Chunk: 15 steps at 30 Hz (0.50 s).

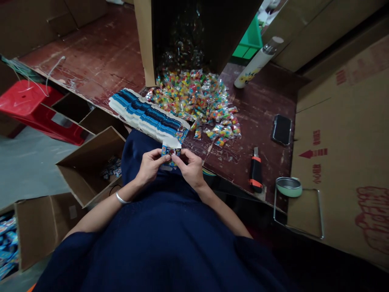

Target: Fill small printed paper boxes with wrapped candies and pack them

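Note:
Between my two hands, close to the table's front edge, is a small blue printed carton (172, 151) with a white flap standing up at its top. My left hand (150, 163) pinches its left side, and my right hand (191, 164) pinches its right side, both thumbs on the front. Whether anything is inside the carton cannot be seen. Just beyond lies a long row of flat blue-and-white cartons (146, 115), overlapping one another. Behind that row spreads a heap of small clear candy packets (191, 95) with multicoloured sweets, spilling from a tipped cardboard box (146, 44).
A utility knife (255, 172), a phone (281, 129) and a white flask (258, 63) lie or stand on the right side of the table (100, 44). A green cup (288, 187) sits in a wire holder. At left are a red stool (33, 105) and open cartons (82, 178).

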Each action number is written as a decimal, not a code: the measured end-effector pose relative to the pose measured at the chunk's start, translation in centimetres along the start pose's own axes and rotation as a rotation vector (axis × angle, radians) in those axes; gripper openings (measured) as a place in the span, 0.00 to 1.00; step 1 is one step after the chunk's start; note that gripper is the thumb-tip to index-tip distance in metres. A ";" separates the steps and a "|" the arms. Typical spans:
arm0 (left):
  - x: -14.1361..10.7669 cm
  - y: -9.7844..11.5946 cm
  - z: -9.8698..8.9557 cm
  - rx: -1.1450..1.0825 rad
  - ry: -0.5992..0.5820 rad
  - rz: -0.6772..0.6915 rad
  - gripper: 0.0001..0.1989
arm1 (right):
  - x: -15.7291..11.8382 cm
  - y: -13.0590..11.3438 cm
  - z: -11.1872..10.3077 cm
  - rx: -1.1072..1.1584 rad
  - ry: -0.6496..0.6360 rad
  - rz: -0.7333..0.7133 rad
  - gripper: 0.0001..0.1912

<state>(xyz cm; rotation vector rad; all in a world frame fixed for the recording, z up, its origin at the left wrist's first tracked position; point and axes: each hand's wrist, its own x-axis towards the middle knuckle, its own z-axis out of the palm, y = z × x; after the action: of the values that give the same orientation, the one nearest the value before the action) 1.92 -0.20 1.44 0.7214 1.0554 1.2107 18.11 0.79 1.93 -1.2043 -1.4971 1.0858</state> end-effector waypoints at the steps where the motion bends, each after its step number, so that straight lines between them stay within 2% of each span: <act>1: -0.1 0.0 0.1 0.018 0.020 0.026 0.19 | -0.1 0.0 0.1 -0.008 0.022 0.009 0.15; 4: -0.3 0.2 0.2 0.097 0.091 0.137 0.22 | -0.2 0.5 0.7 0.021 0.089 0.025 0.14; 6: -0.6 0.3 0.2 0.147 0.110 0.202 0.29 | -0.2 0.9 1.0 0.062 0.129 0.015 0.16; 8: -0.8 0.3 0.2 0.165 0.059 0.206 0.34 | -0.1 1.4 1.1 0.078 0.158 -0.028 0.21; 10: -0.9 0.4 0.2 0.154 -0.020 0.174 0.35 | -0.1 1.7 1.1 0.067 0.160 -0.085 0.21; 15: -0.4 0.8 -0.5 0.160 -0.210 0.072 0.28 | 0.2 1.8 0.6 -0.017 0.147 -0.159 0.11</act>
<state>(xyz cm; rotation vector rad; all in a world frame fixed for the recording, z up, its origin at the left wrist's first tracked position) 1.18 -0.48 2.06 0.9962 0.9646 1.0931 17.85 1.22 0.12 -1.1309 -1.4639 0.8626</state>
